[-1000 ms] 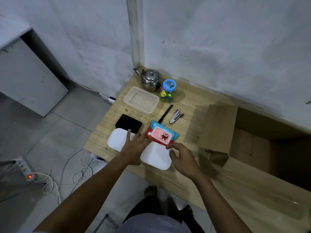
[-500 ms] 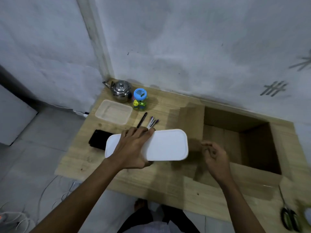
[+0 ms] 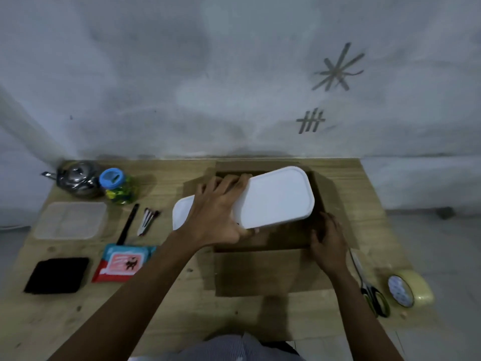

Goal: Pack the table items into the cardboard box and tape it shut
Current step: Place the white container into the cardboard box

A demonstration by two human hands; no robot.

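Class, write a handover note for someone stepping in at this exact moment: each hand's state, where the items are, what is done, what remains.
Left hand grips the white container, held over the open cardboard box.
Right hand is at the box's near right corner; grip unclear.
Left of the box: kettle, blue-lidded jar, clear tub, black pen, small tool, wipes pack, black pad.
Right of it: scissors, tape roll.
Done: nothing visibly packed yet.
Left: lower the container in, pack the other seven items, close the flaps, tape shut.
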